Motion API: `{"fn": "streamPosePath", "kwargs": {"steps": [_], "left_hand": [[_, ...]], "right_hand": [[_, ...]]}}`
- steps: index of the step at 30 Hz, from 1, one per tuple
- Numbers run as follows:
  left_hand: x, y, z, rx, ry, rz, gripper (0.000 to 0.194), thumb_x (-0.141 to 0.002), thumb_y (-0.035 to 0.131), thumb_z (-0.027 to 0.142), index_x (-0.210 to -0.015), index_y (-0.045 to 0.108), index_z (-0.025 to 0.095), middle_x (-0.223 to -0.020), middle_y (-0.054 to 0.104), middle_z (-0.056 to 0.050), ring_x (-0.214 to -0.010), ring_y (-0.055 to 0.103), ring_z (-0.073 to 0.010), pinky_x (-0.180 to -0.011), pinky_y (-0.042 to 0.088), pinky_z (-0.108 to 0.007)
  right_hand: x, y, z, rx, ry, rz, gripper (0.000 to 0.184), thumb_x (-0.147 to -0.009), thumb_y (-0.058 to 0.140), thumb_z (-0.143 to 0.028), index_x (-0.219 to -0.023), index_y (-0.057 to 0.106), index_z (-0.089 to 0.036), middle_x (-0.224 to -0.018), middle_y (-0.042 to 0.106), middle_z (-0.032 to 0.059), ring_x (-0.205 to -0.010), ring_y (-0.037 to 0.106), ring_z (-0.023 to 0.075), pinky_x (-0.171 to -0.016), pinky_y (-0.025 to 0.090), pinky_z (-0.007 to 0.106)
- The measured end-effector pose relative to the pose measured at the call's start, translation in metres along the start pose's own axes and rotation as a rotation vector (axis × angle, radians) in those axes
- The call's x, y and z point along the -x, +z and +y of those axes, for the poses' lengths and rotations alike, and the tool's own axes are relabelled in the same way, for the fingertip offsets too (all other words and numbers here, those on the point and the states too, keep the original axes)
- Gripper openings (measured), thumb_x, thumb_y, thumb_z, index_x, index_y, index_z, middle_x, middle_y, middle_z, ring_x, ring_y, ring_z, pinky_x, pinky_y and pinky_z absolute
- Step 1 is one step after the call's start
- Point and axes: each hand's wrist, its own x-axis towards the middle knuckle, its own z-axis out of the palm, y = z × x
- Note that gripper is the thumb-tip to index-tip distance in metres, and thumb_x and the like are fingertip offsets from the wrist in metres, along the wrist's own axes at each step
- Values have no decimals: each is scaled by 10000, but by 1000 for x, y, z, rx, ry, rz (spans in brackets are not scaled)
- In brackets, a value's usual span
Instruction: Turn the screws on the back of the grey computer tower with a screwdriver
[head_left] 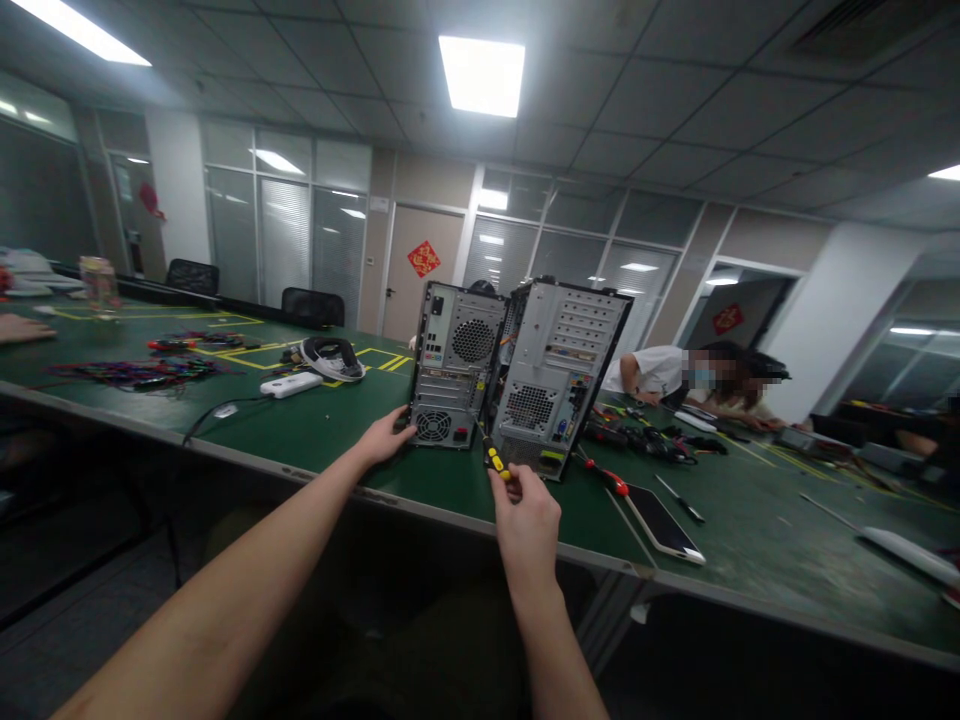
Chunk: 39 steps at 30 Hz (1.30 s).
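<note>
Grey metal box-shaped computer tower (451,368), upright on the green desk (334,422), just beside a taller grey metal case (551,372); touched at left side by left hand (386,440), cannot tell whether with fingers spread. Near lower right edge, slim yellow-and-black screwdriver (496,460), pinched between fingers of right hand (529,508).

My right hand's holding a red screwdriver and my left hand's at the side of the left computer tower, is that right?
Not quite: in the head view, the screwdriver in your right hand is yellow and black, not red. Your left hand is at the side of the left computer tower.
</note>
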Motion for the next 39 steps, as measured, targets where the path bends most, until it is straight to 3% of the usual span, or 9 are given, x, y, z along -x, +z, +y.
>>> {"fn": "streamPosePath", "kwargs": {"steps": [7,15,21,30,39], "left_hand": [[-4,3,-6,18,14,-9,712,-910,635,460,-1541,459,182,-1470,619,-133,-1267,654,-275,-1112,482,-384],[-6,4,-12,3,18,-7,728,-908,628,490,-1540,462,168,-1459,624,-151,-1264,655,-292,-1101,487,-396],[-5,4,-9,16,9,3,722,-904,646,470,-1538,468,175,-1444,638,-147,-1241,670,-286,-1084,501,-395],[-3,2,-3,7,-1,9,687,-908,649,439,-1521,490,175,-1428,652,-133,-1226,680,-277,-1089,504,-383],[-2,2,-2,7,14,5,675,-913,640,425,-1523,488,178,-1432,651,-125,-1230,680,-266,-1082,512,-369]], "right_hand": [[-1,0,2,84,-86,50,352,-1046,458,-410,-1105,699,-160,-1055,710,134,-918,700,241,-859,563,375],[0,2,2,27,-3,27,373,-1004,549,-527,-908,667,-186,-795,667,46,-659,654,184,-635,531,292],[-1,2,0,36,-71,63,280,-1023,512,-395,-1039,673,-166,-1049,659,114,-836,676,209,-769,567,335],[-1,1,-4,57,-108,23,273,-965,490,-204,-1132,705,-185,-1129,665,120,-981,684,240,-886,557,374],[0,3,5,57,-73,44,316,-1034,483,-352,-1135,697,-142,-1050,683,131,-876,710,228,-814,593,353]]}}
